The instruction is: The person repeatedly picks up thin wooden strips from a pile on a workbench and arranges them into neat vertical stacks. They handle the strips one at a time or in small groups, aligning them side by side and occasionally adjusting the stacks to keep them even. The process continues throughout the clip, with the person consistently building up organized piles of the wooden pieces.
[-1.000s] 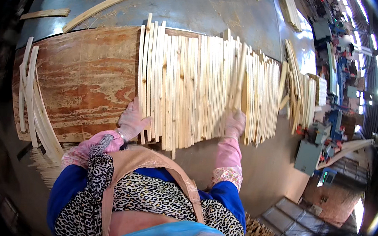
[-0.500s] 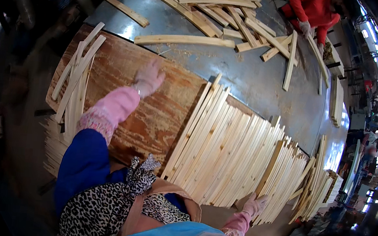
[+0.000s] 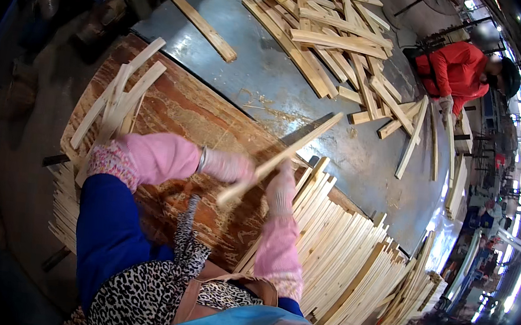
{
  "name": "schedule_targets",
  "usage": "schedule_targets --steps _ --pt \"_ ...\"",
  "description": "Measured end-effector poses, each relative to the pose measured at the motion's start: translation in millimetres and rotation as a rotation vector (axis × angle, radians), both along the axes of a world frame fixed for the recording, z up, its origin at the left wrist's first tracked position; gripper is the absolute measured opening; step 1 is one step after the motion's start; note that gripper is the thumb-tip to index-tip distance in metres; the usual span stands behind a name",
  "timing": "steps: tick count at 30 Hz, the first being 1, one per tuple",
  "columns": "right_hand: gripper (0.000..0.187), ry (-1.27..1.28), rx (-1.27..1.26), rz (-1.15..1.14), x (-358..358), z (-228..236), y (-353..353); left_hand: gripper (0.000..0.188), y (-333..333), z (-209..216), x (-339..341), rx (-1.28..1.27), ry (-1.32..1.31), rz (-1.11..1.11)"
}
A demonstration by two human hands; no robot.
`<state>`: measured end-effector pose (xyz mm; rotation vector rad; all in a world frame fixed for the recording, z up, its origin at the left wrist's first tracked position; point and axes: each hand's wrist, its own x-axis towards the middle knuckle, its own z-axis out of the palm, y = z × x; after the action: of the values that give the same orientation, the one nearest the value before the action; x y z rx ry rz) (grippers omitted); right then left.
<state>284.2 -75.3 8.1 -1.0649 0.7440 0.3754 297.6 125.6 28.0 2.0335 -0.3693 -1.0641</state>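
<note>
A single pale wooden strip is held slantwise above the brown plywood board, blurred by motion. My left hand, in a light glove, closes on it from the left, toward its nearer end. My right hand, also gloved, grips it around the middle, its fingertips partly hidden by the strip. Beside my right forearm, a row of strips lies side by side along the board's right part. At the board's left end rest a few loose strips.
A heap of wooden strips covers the far part of the metal table, with one lone strip left of it. At the far right a person in red handles strips. More strips are stacked below the board's left end.
The strip that lay on the metal table by the board is now in my hands. My right hand has come up from the row's near edge; my left has moved nearer and right.
</note>
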Motion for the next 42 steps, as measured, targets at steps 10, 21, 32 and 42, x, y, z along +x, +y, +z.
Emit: schedule_targets --steps 10,21,32,42 --pt "0.049 -0.024 -0.328 0.094 -46.2 -34.4 -18.5 0.070 104.8 -68.6 214.0 0.768 -0.607 0.825" --pt "0.050 -0.042 -0.325 -0.272 -157.5 4.0 -105.8 0.051 129.2 -82.9 186.5 0.445 -0.496 1.143" --pt "0.054 -0.126 -0.344 -0.547 -221.2 15.9 -232.3 0.088 -77.1 -59.7 -278.3 -0.237 -0.332 0.369" --pt "0.055 -0.209 -0.373 -0.157 -223.5 37.2 -139.1 0.062 -105.8 -123.7 -325.3 -0.280 -0.059 0.266"
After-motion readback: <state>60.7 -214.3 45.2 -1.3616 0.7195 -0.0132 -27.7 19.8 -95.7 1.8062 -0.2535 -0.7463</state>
